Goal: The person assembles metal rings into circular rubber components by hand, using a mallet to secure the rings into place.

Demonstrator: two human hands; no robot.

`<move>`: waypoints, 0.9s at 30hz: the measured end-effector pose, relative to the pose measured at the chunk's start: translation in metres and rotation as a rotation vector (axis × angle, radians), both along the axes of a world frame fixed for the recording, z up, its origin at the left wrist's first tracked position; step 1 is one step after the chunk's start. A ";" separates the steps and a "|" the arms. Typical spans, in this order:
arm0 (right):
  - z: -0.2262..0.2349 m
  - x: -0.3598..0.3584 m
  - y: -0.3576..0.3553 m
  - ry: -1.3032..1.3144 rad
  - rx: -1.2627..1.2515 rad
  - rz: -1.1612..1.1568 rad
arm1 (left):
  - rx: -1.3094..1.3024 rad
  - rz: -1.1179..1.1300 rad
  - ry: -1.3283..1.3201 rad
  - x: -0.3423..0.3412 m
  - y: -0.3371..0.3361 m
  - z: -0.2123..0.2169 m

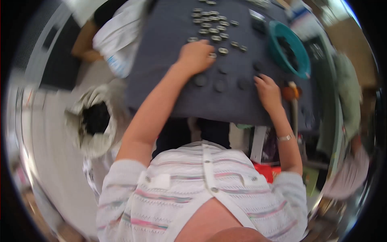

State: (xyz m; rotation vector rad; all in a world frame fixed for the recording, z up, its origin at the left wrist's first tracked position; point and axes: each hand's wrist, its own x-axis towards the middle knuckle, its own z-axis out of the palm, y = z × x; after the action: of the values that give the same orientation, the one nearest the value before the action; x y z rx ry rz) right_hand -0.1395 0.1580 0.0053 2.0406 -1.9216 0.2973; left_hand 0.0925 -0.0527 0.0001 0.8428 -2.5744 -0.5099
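Observation:
My left hand (196,57) is over the middle of the dark cloth-covered table, its fingers curled round a small pale-and-dark ring-like piece (212,55). Beyond it lie several more such pieces (215,38) in a loose group. Toward the right, my right hand (268,92) is closed, fingertips down at the cloth by a small dark piece; blur hides what it grips. Between my hands and nearer to me are several flat black discs (220,85). Another dark disc (258,65) lies just past my right fingertips.
A teal plastic basin (272,50) with black pieces stands at the right. Beside my right wrist is an orange-brown round object with a handle (289,93). An open pale sack (74,117) with black contents stands left of the table. Another person's arm (86,44) is at the far left.

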 end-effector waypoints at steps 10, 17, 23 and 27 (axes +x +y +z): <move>0.049 -0.013 0.000 -0.022 0.380 -0.134 | -0.019 0.002 -0.006 -0.011 0.003 -0.002; 0.091 0.074 -0.088 -0.469 0.337 0.062 | 0.122 0.233 0.370 0.006 -0.022 -0.015; 0.056 0.079 -0.129 -0.369 0.315 0.289 | 0.230 0.407 0.666 0.002 -0.029 -0.007; 0.049 0.089 -0.140 -0.315 0.390 0.278 | 0.286 0.417 0.739 0.007 -0.032 -0.006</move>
State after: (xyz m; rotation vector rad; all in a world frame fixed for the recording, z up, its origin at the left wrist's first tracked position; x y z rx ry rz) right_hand -0.0501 0.0176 0.0541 2.6654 -1.9930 0.3479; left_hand 0.0997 -0.0852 -0.0062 1.0100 -1.6297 -0.8703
